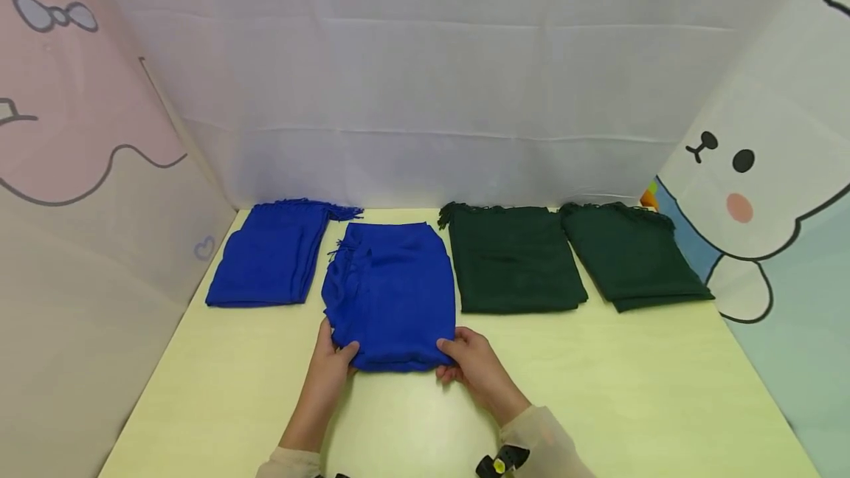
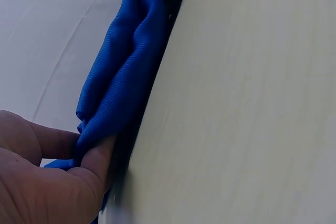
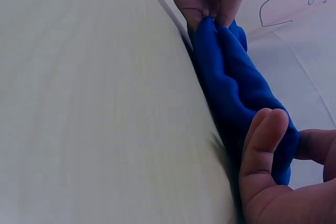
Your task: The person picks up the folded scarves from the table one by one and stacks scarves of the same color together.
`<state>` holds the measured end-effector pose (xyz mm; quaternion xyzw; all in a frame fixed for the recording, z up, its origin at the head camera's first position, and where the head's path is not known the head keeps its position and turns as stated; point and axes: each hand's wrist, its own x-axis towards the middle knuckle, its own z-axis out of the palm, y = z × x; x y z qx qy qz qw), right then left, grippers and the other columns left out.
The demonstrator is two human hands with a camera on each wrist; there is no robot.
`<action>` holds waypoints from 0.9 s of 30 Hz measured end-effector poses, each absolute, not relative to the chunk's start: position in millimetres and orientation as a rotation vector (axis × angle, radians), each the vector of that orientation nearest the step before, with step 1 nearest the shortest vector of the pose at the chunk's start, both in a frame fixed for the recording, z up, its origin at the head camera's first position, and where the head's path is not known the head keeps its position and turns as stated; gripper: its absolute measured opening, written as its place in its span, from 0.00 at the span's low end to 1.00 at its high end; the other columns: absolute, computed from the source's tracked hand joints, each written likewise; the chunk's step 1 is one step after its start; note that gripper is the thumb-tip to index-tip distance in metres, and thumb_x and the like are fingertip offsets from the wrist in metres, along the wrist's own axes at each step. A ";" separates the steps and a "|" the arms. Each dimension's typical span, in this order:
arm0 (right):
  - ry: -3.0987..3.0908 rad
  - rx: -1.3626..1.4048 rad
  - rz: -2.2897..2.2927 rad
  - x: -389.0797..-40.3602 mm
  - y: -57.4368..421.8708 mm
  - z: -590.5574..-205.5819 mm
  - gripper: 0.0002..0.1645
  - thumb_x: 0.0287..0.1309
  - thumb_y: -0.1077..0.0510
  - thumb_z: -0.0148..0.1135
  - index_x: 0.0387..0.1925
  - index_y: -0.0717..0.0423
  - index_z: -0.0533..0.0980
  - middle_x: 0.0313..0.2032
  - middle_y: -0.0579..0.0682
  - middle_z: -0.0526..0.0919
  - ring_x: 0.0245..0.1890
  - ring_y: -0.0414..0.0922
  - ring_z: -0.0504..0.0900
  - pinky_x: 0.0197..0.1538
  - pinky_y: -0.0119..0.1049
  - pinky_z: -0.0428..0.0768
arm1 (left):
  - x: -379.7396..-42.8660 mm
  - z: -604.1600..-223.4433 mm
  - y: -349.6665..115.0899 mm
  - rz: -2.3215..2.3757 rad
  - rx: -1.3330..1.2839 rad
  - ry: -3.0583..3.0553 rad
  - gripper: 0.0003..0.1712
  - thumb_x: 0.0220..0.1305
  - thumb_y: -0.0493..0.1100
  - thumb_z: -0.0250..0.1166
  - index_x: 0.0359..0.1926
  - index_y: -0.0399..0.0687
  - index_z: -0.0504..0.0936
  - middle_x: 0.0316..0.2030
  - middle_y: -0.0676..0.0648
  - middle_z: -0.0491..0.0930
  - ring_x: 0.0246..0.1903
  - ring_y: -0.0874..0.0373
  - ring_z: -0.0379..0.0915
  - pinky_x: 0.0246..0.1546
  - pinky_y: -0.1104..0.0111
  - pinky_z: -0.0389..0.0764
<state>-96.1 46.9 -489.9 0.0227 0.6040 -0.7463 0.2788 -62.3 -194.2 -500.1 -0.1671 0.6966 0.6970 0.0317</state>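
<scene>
A folded blue scarf lies between my two hands in the head view, its fringe gathered along the left side. My left hand pinches its near left corner, thumb on top and fingers beneath. At the near right corner my right hand grips the cloth the same way. The left wrist view shows the scarf's thick near edge close over the table, with thumb and fingers of the left hand around its end. In the right wrist view the right hand holds the other end.
Left of it lies another folded blue scarf, fringe toward the back wall. Two folded dark green scarves lie on the right. A pale yellow table carries them all; a white cloth wall stands behind.
</scene>
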 end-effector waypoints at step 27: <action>2.777 -0.377 -1.670 -90.0 31.0 -474.4 0.18 0.57 0.57 0.57 0.51 0.52 0.72 0.45 0.50 0.73 0.40 0.46 0.75 0.41 0.38 0.76 | -67.1 -491.8 -257.7 2.028 -0.807 2.457 0.17 0.67 0.43 0.50 0.54 0.43 0.73 0.53 0.46 0.71 0.49 0.54 0.69 0.47 0.66 0.75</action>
